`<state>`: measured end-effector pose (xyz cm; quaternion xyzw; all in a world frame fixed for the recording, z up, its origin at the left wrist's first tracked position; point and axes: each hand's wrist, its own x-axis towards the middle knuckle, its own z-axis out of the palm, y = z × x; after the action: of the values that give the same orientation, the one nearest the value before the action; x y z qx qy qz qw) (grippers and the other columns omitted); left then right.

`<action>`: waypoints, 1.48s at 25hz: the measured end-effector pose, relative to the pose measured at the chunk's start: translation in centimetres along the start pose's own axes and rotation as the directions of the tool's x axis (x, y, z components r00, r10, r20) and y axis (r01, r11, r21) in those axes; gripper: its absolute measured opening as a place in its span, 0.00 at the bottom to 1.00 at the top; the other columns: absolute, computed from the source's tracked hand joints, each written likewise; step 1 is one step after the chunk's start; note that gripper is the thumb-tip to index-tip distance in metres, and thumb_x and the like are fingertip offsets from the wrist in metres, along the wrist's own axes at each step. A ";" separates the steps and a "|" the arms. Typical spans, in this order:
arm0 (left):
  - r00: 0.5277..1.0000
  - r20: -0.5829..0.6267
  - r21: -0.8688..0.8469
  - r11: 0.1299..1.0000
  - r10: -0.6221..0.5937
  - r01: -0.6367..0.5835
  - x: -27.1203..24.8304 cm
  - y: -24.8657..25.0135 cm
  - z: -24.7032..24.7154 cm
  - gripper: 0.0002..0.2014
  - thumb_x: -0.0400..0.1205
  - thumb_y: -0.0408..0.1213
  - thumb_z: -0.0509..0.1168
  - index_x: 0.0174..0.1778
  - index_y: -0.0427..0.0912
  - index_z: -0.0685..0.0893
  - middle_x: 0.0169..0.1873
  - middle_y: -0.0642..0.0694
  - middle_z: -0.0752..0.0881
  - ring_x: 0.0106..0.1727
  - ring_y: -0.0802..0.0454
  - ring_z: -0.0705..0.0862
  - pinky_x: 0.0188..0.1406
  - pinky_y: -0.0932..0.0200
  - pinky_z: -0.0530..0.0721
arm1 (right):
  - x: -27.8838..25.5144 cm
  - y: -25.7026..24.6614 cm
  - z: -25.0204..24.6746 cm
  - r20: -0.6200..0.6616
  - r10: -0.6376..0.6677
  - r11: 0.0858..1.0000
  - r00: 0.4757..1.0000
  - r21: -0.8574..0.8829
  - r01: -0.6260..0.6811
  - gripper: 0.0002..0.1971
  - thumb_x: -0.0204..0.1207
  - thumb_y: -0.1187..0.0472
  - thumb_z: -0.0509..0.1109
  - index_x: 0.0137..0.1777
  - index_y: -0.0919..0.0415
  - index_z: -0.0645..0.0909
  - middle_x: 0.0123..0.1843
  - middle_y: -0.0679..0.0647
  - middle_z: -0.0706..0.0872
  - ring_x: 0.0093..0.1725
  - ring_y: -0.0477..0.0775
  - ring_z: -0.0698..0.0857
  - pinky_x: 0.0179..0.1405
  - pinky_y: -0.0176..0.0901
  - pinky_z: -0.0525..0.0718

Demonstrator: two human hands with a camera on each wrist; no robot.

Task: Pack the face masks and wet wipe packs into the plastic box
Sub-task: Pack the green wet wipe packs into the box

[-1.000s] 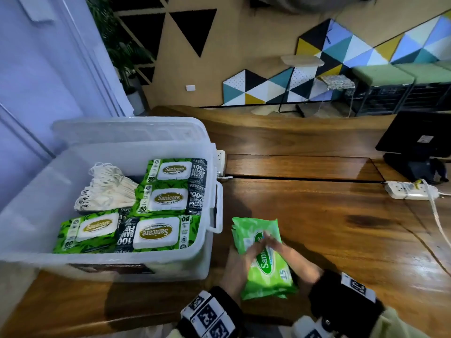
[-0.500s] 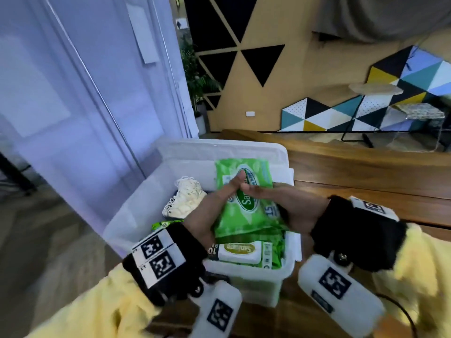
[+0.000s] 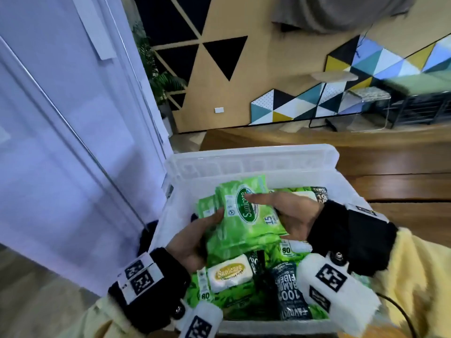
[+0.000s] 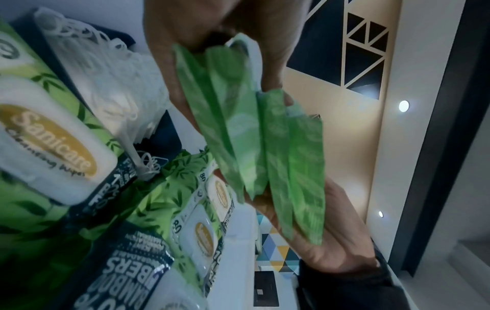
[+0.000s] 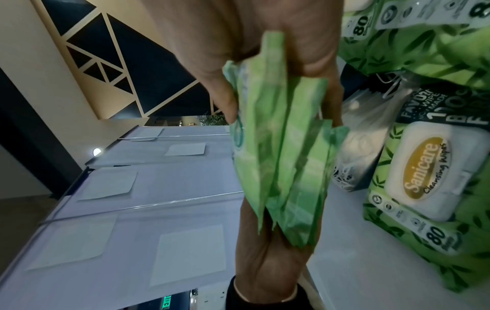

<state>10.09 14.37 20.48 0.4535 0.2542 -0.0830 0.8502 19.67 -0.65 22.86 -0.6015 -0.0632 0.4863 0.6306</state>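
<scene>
Holding the small wipe packs [image 3: 246, 215] between both hands, left hand [image 3: 192, 242] and right hand [image 3: 288, 213] clasping opposite sides; their long axis runs away from you, above the plastic box [image 3: 244, 164]; lower straight down.

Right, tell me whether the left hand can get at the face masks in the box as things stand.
Probably not yet. The left hand and right hand both grip the stack of small wipe packs over the plastic box. The face masks lie bare beneath, so the way is free once it lets go.
</scene>
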 end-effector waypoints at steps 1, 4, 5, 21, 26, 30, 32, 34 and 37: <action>1.000 -0.017 0.001 1.000 -0.005 0.005 0.7 0.2 -0.7 0.27 0.68 0.38 0.67 0.64 0.34 0.81 0.42 0.35 0.91 0.36 0.43 0.91 0.27 0.49 0.88 | 0.7 0.2 0.2 -0.051 -0.002 1.000 0.999 -0.002 0.002 0.46 0.57 0.51 0.83 0.74 0.64 0.69 0.75 0.63 0.74 0.65 0.60 0.82 0.66 0.59 0.79; 0.998 -0.060 -0.005 1.000 -0.004 0.004 2.4 0.3 -2.4 0.28 0.68 0.38 0.69 0.65 0.34 0.82 0.49 0.33 0.89 0.37 0.42 0.91 0.30 0.49 0.89 | 2.4 0.2 0.3 -0.180 -0.064 0.998 0.982 -0.030 0.059 0.48 0.58 0.54 0.82 0.76 0.72 0.64 0.80 0.61 0.63 0.80 0.59 0.62 0.80 0.59 0.58; 0.998 -0.069 0.013 1.000 -0.003 0.004 2.8 0.5 -2.8 0.28 0.68 0.38 0.70 0.65 0.33 0.82 0.52 0.30 0.88 0.39 0.41 0.91 0.32 0.48 0.89 | 3.0 0.1 0.0 -0.182 -0.068 0.997 0.981 -0.045 0.061 0.50 0.53 0.54 0.84 0.73 0.74 0.66 0.79 0.63 0.66 0.79 0.62 0.64 0.79 0.62 0.60; 0.989 0.101 0.209 0.970 0.107 -0.126 3.1 3.8 -4.1 0.31 0.47 0.44 0.82 0.48 0.41 0.90 0.45 0.36 0.91 0.41 0.42 0.91 0.34 0.51 0.89 | 6.9 -0.1 0.6 -0.117 -0.091 0.984 0.989 -0.165 0.071 0.19 0.73 0.63 0.70 0.63 0.67 0.75 0.64 0.60 0.83 0.64 0.58 0.81 0.72 0.53 0.74; 0.982 0.135 0.322 0.931 0.135 -0.173 2.8 4.5 -5.0 0.15 0.63 0.36 0.72 0.46 0.41 0.88 0.41 0.39 0.92 0.37 0.45 0.91 0.29 0.56 0.87 | 5.6 -3.7 0.5 0.006 -0.311 0.316 0.950 -0.943 0.109 0.52 0.69 0.56 0.76 0.81 0.60 0.41 0.78 0.58 0.62 0.77 0.55 0.61 0.75 0.43 0.60; 0.978 0.185 0.397 0.903 0.099 -0.167 2.5 4.3 -5.4 0.21 0.49 0.43 0.83 0.37 0.43 0.93 0.40 0.39 0.92 0.38 0.45 0.91 0.30 0.57 0.87 | 7.0 -6.0 1.1 0.217 0.126 0.477 0.968 -0.869 0.133 0.40 0.71 0.74 0.72 0.78 0.59 0.55 0.75 0.51 0.71 0.72 0.50 0.73 0.69 0.40 0.75; 0.975 0.196 0.410 0.895 0.103 -0.177 2.6 4.1 -5.5 0.32 0.37 0.52 0.86 0.37 0.44 0.93 0.39 0.38 0.92 0.38 0.44 0.91 0.30 0.57 0.87 | 7.5 -6.7 1.0 0.273 0.212 0.517 0.938 -0.846 0.130 0.36 0.73 0.79 0.66 0.79 0.64 0.55 0.77 0.56 0.69 0.74 0.54 0.72 0.64 0.36 0.78; 0.969 0.225 0.407 0.895 0.098 -0.185 2.5 3.8 -5.6 0.34 0.36 0.54 0.86 0.38 0.45 0.93 0.40 0.38 0.92 0.39 0.44 0.91 0.31 0.58 0.87 | 7.7 -6.4 1.1 0.271 0.191 0.482 0.943 -0.863 0.150 0.33 0.76 0.80 0.62 0.79 0.67 0.54 0.78 0.59 0.66 0.77 0.57 0.68 0.64 0.34 0.73; 0.975 0.216 0.360 0.924 0.056 -0.133 1.7 3.1 -4.8 0.35 0.37 0.52 0.86 0.41 0.44 0.93 0.42 0.36 0.91 0.41 0.42 0.91 0.32 0.56 0.87 | 8.5 -4.8 0.4 0.270 0.220 0.453 0.937 -0.879 0.147 0.29 0.74 0.77 0.67 0.75 0.68 0.66 0.74 0.61 0.75 0.72 0.55 0.75 0.59 0.32 0.80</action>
<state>10.97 20.23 19.68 0.6072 0.1241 -0.1339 0.7733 26.38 6.40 22.63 -0.7471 -0.4044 0.4922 0.1898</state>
